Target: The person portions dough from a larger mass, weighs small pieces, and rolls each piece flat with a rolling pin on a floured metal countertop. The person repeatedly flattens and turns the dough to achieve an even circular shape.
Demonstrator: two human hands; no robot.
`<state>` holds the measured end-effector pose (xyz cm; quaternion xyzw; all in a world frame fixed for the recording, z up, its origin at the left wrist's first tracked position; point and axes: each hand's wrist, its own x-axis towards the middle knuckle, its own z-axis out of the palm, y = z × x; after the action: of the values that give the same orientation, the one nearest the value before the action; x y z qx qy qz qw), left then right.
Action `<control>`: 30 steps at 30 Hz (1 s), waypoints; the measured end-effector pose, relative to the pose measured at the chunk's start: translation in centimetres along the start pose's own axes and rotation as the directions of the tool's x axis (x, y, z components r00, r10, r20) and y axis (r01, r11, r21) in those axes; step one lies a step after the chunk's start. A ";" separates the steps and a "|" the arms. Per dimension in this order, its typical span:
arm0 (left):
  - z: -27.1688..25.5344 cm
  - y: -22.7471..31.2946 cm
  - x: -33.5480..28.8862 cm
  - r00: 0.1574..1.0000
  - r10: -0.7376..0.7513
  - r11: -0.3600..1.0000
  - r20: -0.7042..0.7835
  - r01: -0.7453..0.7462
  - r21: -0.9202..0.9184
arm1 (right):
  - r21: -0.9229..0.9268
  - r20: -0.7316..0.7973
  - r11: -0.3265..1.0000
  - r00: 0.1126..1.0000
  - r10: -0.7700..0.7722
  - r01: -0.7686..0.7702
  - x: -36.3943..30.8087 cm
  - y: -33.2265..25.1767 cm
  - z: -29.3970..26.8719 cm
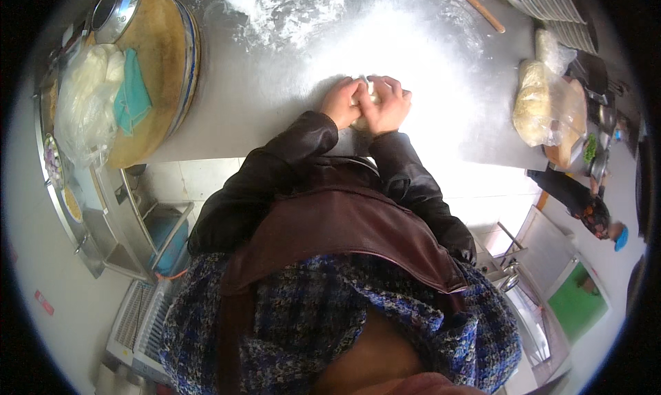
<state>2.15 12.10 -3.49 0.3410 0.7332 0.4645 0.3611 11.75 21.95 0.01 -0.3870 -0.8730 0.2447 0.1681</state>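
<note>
A small lump of pale dough (359, 124) lies on the floured steel worktop (227, 113) just ahead of my body. My left hand (340, 103) is curled round its left side. From the right, my right hand (387, 107) grips the same lump, fingers bent over it and thumb against my left hand. Most of the dough is hidden under both palms, showing only between the fingers and near the wrists. White flour (282, 16) is spread over the far part of the worktop.
At left, a round wooden board (162, 58) carries bagged dough (86, 95), a teal cloth (132, 95) and a scale (116, 13). A wooden rolling pin (476, 8) lies far right, near stacked plates (551, 9). Another bag (533, 106) sits right; beyond it stands a person (585, 206).
</note>
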 end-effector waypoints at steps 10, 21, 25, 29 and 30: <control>-4.0 1.7 -0.7 0.960 -0.237 0.931 -0.152 0.269 0.248 | -0.050 0.109 0.960 0.957 -0.269 0.275 4.2 -1.0 2.1; -0.8 0.1 -2.1 0.985 -0.072 0.991 -0.154 0.089 0.103 | 0.154 0.392 0.967 0.911 0.127 -0.201 5.4 -1.9 -3.5; 0.5 -0.6 -2.6 0.962 0.125 0.992 -0.245 -0.130 -0.004 | -0.286 0.128 0.925 0.967 -0.222 0.251 1.5 -3.2 -3.8; -1.0 -1.2 -6.1 0.949 -0.248 0.855 -0.197 0.119 -0.504 | -0.271 0.054 0.797 0.835 -0.548 0.540 -1.7 -3.6 -0.2; -1.4 -1.3 -6.8 0.939 -0.267 0.885 -0.218 0.149 -0.442 | -0.240 0.166 0.836 0.870 -0.465 0.493 -1.4 -3.1 0.6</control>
<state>4.20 5.40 -2.81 0.1071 0.6917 0.6113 0.3693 10.50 18.94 1.08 -0.1629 -0.9746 0.0907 0.1243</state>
